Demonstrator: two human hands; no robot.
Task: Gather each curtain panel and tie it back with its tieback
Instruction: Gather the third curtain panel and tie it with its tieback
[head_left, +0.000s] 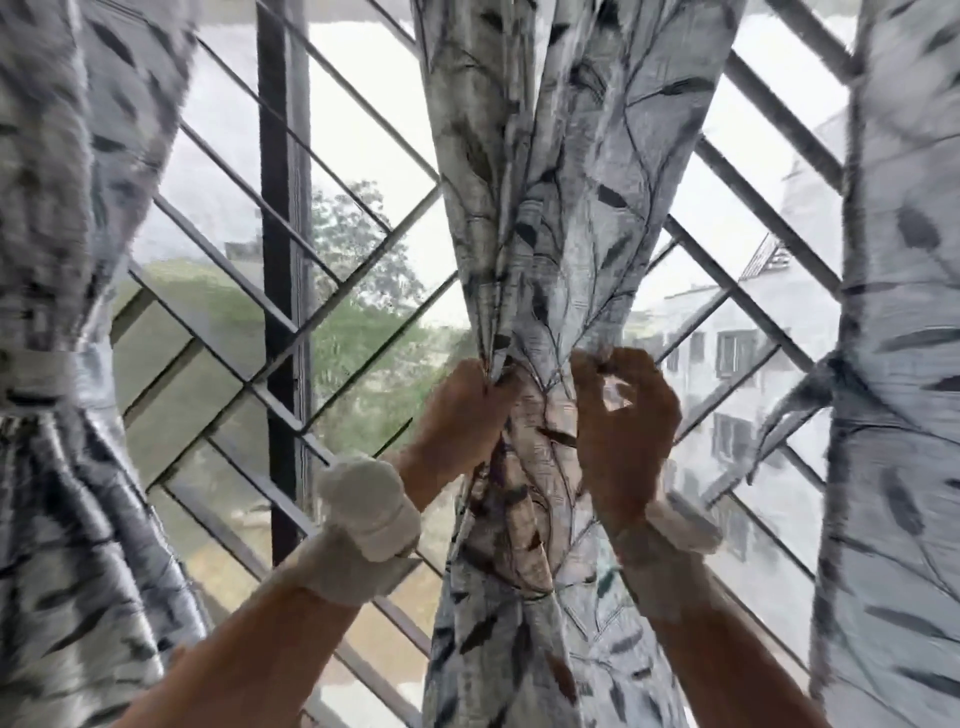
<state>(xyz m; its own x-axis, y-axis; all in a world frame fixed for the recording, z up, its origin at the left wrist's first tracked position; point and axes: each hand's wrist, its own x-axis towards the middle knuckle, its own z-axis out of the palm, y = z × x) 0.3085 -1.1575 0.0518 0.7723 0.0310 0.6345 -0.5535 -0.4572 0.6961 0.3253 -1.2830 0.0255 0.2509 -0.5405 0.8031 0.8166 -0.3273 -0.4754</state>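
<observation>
Now the Middle Curtain Gets Bunched Up

Right in the middle hangs the middle curtain (550, 218), a soft cloth with gray leaves on it. Both hands squeeze it at its narrow waist, in front of the window bars (332, 291).

The left hand (462, 415) has its grip clenched around the left side of the bunch, fingers curled into the folds. The right hand (623, 410) has its grip pinching the cloth on the right side, with thumb and fingertips close together. I cannot tell if a tieback is in either hand.

The cloth looks light and floppy. It folds easily, so it will likely slide apart if one hand lets go. It is probably a bit smooth, so loose folds could slip out. The best place to hold it seems to be the waist, where the folds are already packed tight. Holding higher or lower would let the cloth spread again.

Off to the left, the left curtain (57, 260) already has a pale band (36, 374) around it. On the right, the right curtain (893, 312) looks pulled in too, but its tie is too blurry to see.
</observation>
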